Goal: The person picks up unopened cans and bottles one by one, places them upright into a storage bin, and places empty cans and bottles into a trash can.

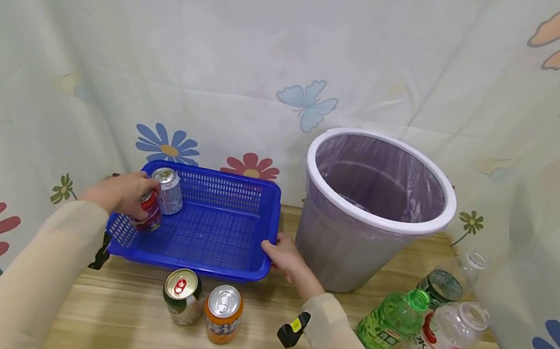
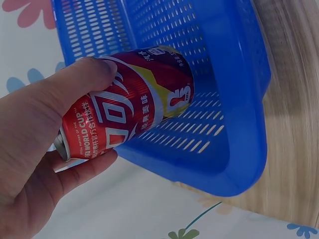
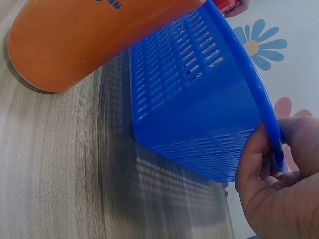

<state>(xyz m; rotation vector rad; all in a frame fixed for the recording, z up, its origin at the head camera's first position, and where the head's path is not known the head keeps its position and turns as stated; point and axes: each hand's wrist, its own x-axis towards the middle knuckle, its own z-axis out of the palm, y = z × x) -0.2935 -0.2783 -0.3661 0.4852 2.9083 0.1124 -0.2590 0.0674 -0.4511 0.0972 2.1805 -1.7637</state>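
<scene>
My left hand (image 1: 126, 195) grips a red soda can (image 1: 147, 216) at the left end of the blue plastic basket (image 1: 265, 226). In the left wrist view, thumb and fingers wrap the can's upper part and its base is inside the basket; whether it touches the bottom I cannot tell. Beside it in the basket stands a silvery-white can (image 1: 169, 189). My right hand (image 1: 285, 255) pinches the basket's right rim, thumb on one side and fingers curled on the other, as the right wrist view shows (image 3: 284, 174).
A green-and-white can (image 1: 183, 299) and an orange can (image 1: 223, 317) stand in front of the basket. To the right is a lined bin (image 1: 344, 250) with a white rim. Several plastic bottles, one of them a green bottle (image 1: 391, 321), stand at the table's right.
</scene>
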